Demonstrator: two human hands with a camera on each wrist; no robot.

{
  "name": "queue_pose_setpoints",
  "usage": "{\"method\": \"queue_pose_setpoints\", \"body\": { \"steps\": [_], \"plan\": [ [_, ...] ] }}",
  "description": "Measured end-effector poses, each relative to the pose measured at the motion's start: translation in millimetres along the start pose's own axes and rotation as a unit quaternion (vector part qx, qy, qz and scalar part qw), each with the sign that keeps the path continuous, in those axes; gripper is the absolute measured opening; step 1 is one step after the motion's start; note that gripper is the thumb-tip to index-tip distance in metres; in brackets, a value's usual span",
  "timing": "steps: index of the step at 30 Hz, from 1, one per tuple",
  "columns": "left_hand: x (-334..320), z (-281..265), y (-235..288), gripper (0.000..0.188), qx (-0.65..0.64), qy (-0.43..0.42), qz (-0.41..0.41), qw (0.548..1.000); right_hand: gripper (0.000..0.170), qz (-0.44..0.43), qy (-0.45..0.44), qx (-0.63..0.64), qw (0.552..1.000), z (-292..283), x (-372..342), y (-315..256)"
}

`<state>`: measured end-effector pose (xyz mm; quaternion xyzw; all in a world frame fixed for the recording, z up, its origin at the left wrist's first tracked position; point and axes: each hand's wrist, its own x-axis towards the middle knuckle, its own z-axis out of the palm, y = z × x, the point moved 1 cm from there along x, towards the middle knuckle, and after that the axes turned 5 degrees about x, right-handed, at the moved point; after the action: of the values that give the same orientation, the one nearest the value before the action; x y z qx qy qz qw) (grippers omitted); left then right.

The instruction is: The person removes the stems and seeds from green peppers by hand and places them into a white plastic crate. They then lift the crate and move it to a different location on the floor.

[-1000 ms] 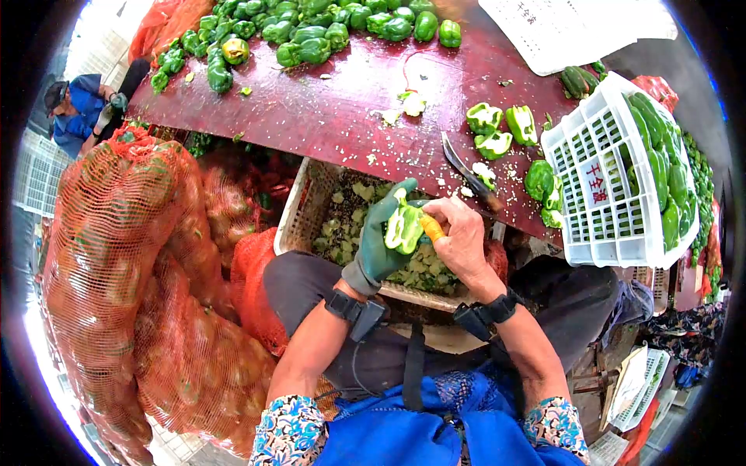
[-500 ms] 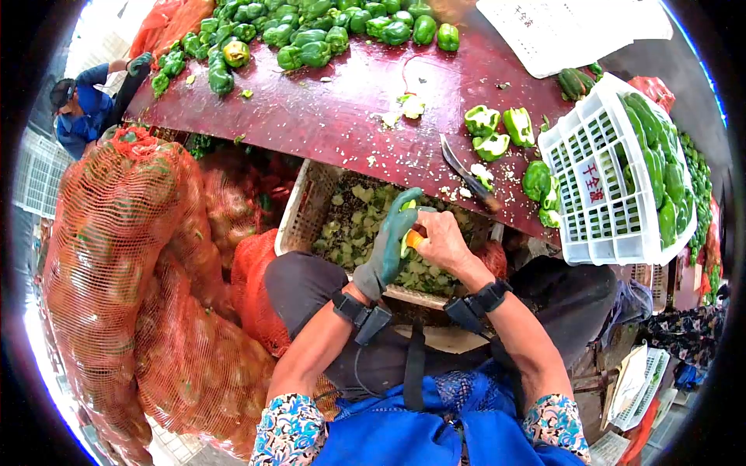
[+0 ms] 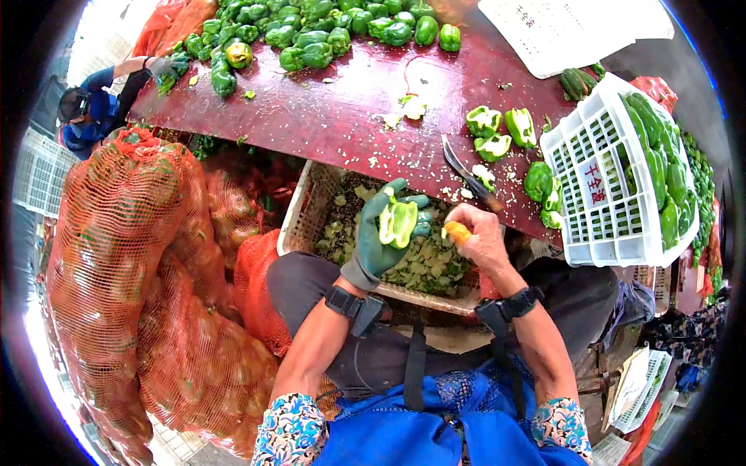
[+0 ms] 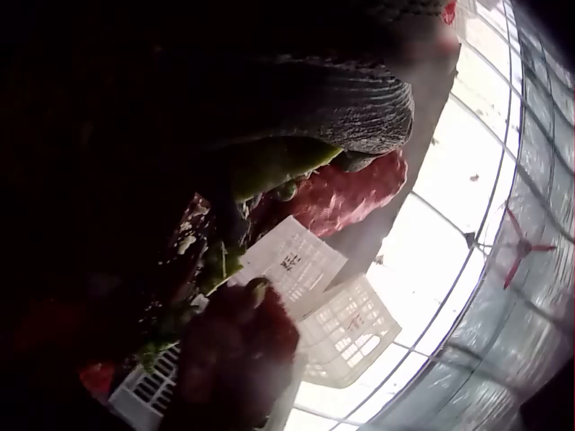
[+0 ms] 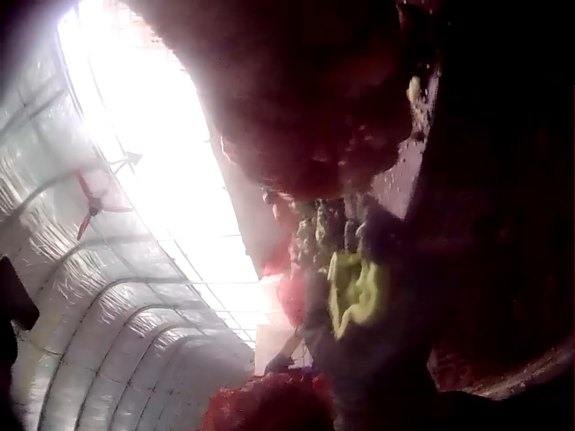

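Note:
My left hand (image 3: 375, 242), in a green-coated grey glove, holds a halved green bell pepper (image 3: 398, 224) with its pale hollow inside facing up. The same pepper half (image 5: 358, 292) shows lit in the right wrist view; the left wrist view is mostly dark. Just to the right, my bare right hand (image 3: 480, 237) hovers apart from the pepper, its fingers curled and an orange cover (image 3: 458, 232) on its thumb. Both hands are above a crate (image 3: 291, 217) of pale pepper scraps. A curved knife (image 3: 460, 165) lies on the red table (image 3: 342, 116).
More cut peppers (image 3: 493, 146) lie near the knife. A white basket (image 3: 594, 179) full of green peppers stands at the right. Whole peppers (image 3: 311, 46) are heaped at the back. Red mesh sacks (image 3: 116, 272) fill the left side, and another person (image 3: 89, 116) sits beyond them.
The right hand has drawn back to the right from the pepper half, where its thumb was inside. The left hand has turned the pepper's cut side up into view again.

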<state>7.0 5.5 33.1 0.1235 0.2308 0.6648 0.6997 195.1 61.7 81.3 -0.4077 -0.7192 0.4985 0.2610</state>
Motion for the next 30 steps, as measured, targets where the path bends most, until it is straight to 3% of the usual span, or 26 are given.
{"method": "queue_pose_setpoints", "body": {
  "steps": [1,2,3,6,8,9,11,12,13,15,16,17,18,19,21,22,23,24,25,26,27,29,30],
  "plan": [
    [0.1,2.7,4.3,0.059,-0.031,-0.030,-0.014,0.999,0.014,0.018,0.006,-0.054,0.998,-10.1,-1.6,0.7],
    [1.1,4.3,4.8,0.059,-0.047,-0.038,-0.024,0.998,0.014,-0.050,0.005,-0.199,0.979,-13.0,-0.7,22.9],
    [1.6,6.3,3.5,0.059,-0.063,-0.048,-0.036,0.996,0.012,-0.127,0.042,-0.251,0.959,-11.0,-4.9,41.5],
    [0.5,14.1,-0.7,0.061,-0.078,-0.048,-0.041,0.995,0.031,-0.138,0.051,-0.131,0.980,-3.1,-5.4,40.1],
    [-0.7,11.1,-2.5,0.063,-0.069,-0.065,-0.025,0.995,0.030,-0.093,0.092,-0.055,0.990,2.7,-3.6,37.3],
    [-3.0,13.5,-2.1,0.063,0.001,-0.042,0.017,0.999,0.030,-0.070,0.113,-0.017,0.991,5.3,-2.6,35.8],
    [-8.3,22.5,-3.2,0.064,0.136,0.000,0.102,0.986,0.037,0.020,0.167,0.211,0.963,14.8,-0.1,43.2],
    [-9.3,17.7,-4.2,0.063,0.262,0.027,0.150,0.953,0.036,0.075,0.210,0.325,0.919,23.8,3.7,43.1],
    [-13.2,20.4,-8.0,0.059,0.421,0.055,0.219,0.879,0.035,0.128,0.247,0.432,0.858,34.9,8.9,44.3],
    [-15.1,33.1,-13.7,0.051,0.681,-0.076,0.247,0.685,0.051,0.126,0.179,0.517,0.827,82.1,12.9,60.9],
    [-16.2,26.1,-37.4,0.049,0.606,-0.022,0.263,0.750,0.051,0.172,0.174,0.550,0.798,87.9,8.4,33.1],
    [-13.8,19.3,-37.7,0.044,0.633,0.040,0.260,0.728,0.051,0.215,0.169,0.580,0.767,88.1,4.3,4.9],
    [-8.6,15.9,-35.2,0.041,0.577,0.104,0.242,0.773,0.050,0.083,0.227,0.344,0.907,99.7,12.2,37.2],
    [-2.2,15.1,-33.5,0.038,0.511,0.160,0.220,0.815,0.049,-0.052,0.271,0.067,0.959,103.0,19.1,70.4],
    [6.4,-12.5,-34.4,0.037,0.444,0.155,0.210,0.857,0.042,-0.125,0.179,-0.028,0.976,75.4,1.0,27.2],
    [10.8,-26.0,-34.8,0.036,0.410,0.153,0.205,0.875,0.032,-0.154,0.096,-0.021,0.983,72.9,-3.4,21.4],
    [23.8,-85.5,-49.0,0.033,0.341,0.149,0.161,0.914,0.031,-0.071,0.022,0.045,0.996,79.6,-7.5,26.3],
    [36.5,-143.9,-62.9,0.032,0.268,0.151,0.116,0.945,0.031,-0.044,0.018,0.056,0.997,86.3,-10.6,32.5],
    [24.1,-84.1,-60.6,0.032,0.146,0.185,0.091,0.967,0.031,-0.073,0.009,0.023,0.997,82.4,-12.1,29.1],
    [-6.6,12.4,-24.2,0.034,0.156,0.109,0.015,0.982,0.038,-0.088,0.001,0.047,0.995,79.4,-14.0,25.1],
    [-3.4,-0.2,-24.9,0.035,0.171,0.122,-0.014,0.978,0.052,-0.063,0.005,0.132,0.989,83.6,-16.3,23.5],
    [-2.8,-32.0,-30.2,0.044,0.080,0.062,-0.106,0.989,0.065,-0.047,-0.014,0.020,0.999,80.1,-19.6,25.0],
    [-2.5,-38.8,-41.6,0.040,0.121,0.108,-0.061,0.985,0.068,-0.059,-0.009,-0.040,0.997,72.5,-24.1,6.8]
  ]
}}
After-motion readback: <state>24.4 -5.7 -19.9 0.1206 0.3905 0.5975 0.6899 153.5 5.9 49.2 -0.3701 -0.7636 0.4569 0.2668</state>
